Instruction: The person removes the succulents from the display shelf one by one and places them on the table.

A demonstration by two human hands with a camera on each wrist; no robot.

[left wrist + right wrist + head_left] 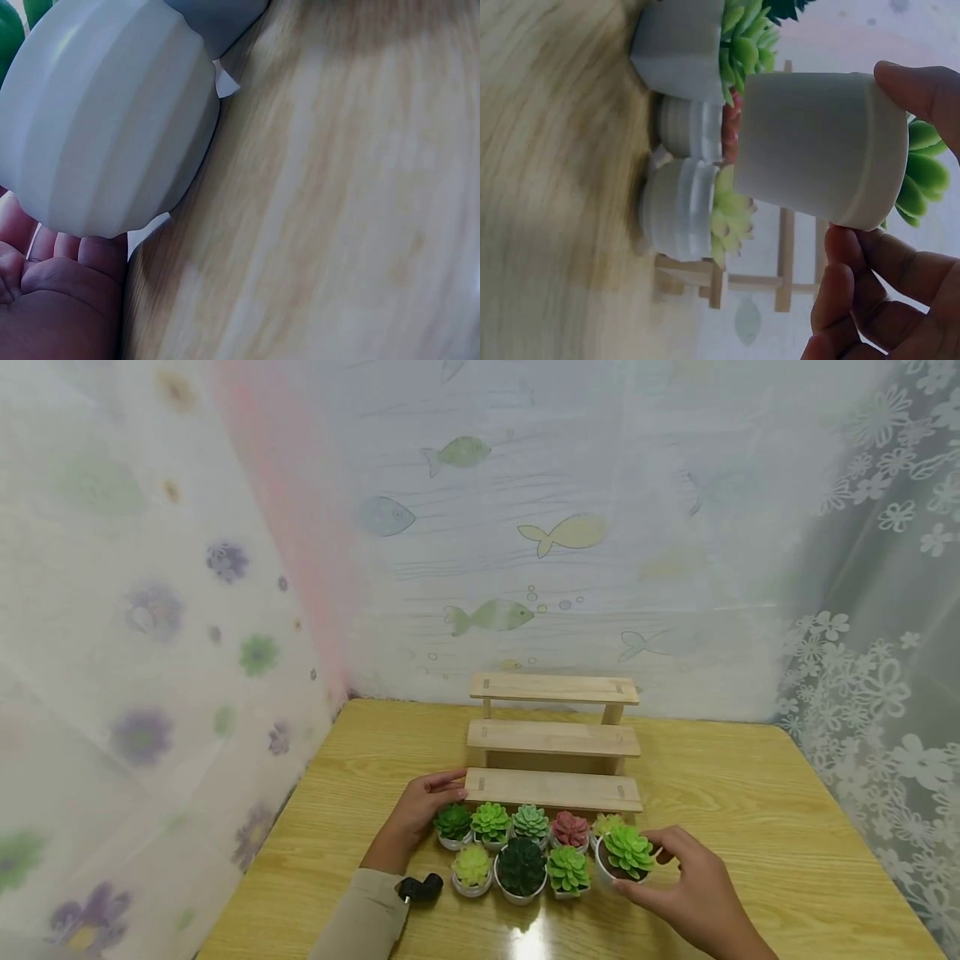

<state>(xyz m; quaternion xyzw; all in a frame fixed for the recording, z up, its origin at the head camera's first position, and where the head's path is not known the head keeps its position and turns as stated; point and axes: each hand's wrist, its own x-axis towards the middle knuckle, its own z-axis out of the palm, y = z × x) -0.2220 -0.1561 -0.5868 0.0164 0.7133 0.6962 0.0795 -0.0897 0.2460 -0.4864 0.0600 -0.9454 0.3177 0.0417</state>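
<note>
My right hand [693, 881] pinches the white pot of a bright green potted succulent [630, 853], thumb on one side and fingers on the other. In the right wrist view, this smooth tapered pot [817, 146] is lifted off the table. My left hand [420, 810] lies at the left end of the lowest step of a wooden three-tier stand [555, 789], fingers reaching its edge. Beside it is a dark green succulent [453, 822]. A ribbed white pot [112, 120] partly hides the left fingers in the left wrist view.
Several more potted succulents stand in two rows before the stand, including a red one [570, 829], a large dark green one [521, 866] and a yellow-green one [472, 866]. The wood-grain table [750, 802] meets patterned curtains [570, 460] at the back and sides.
</note>
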